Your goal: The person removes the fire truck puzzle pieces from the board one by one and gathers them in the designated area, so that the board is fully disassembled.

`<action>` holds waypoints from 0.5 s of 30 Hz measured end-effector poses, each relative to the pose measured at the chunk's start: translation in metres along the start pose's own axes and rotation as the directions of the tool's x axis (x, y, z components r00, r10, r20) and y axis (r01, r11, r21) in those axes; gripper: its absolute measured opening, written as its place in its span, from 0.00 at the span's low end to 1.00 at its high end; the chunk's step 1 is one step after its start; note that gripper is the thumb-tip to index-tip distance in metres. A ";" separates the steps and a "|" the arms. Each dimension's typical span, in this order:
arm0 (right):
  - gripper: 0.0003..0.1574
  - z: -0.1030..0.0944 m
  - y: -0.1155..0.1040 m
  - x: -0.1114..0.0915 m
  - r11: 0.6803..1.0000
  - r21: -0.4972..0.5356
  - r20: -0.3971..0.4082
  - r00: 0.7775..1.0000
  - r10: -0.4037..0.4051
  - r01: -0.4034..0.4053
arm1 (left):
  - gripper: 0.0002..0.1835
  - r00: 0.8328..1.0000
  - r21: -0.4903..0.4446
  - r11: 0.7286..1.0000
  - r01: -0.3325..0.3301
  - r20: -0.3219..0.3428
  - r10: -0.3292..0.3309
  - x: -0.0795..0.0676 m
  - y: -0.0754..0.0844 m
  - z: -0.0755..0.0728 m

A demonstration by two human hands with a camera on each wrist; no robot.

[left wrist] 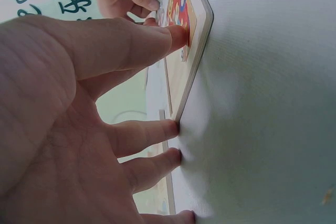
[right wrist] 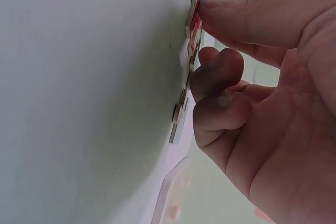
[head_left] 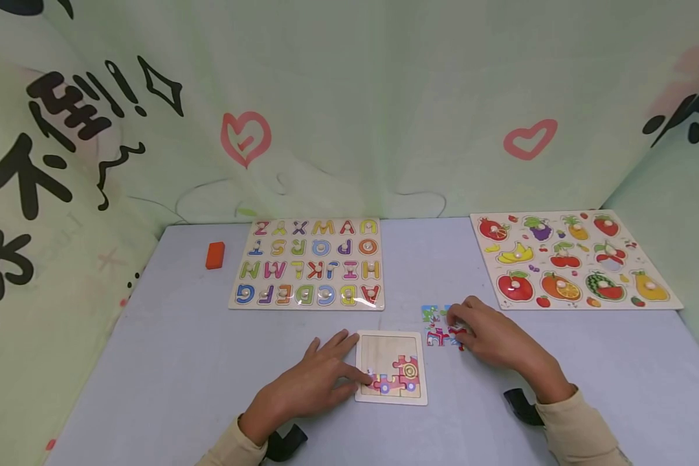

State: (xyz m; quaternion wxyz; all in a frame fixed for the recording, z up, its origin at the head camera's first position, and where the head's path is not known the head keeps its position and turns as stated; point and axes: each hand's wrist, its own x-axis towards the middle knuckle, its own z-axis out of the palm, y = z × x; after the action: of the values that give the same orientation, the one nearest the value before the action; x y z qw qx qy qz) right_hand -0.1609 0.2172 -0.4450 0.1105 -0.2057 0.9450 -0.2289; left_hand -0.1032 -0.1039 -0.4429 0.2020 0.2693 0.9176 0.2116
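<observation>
Because the loose pieces (head_left: 436,337) lie crowded together under the right hand (head_left: 492,333), a fingertip catching the wrong edge could drag a neighbour along or flip one over. Their thinness could also make a pinch slip. To the left of that hand, the puzzle tray (head_left: 390,400) sits flat just beside the left hand (head_left: 314,382), with several joined pieces (head_left: 406,372) in its near-right part; a sideways push from the left index finger might shift these, or slide the whole tray over the tabletop (head_left: 169,362).

The left hand reaches in from the lower left, palm down, fingers spread and straight, its index fingertip on the joined pieces and the other fingertips on the tabletop outside the tray's edge. The right hand comes from the opposite side, wrist bent over the loose pieces, fingers curled and thumb tip against them; whether thumb and finger are clamped on one piece, I cannot tell.
</observation>
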 end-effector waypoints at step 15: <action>0.11 -0.004 0.001 -0.001 1.000 0.013 0.008 1.000 0.003 -0.004 | 0.13 1.000 -0.006 1.000 -0.009 -0.008 0.009 0.000 0.000 0.001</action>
State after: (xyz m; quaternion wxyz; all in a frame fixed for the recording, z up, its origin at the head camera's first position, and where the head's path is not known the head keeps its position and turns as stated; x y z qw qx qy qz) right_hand -0.1614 0.2206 -0.4418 0.1160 -0.2042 0.9434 -0.2340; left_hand -0.1031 -0.1037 -0.4437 0.1984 0.2719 0.9165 0.2162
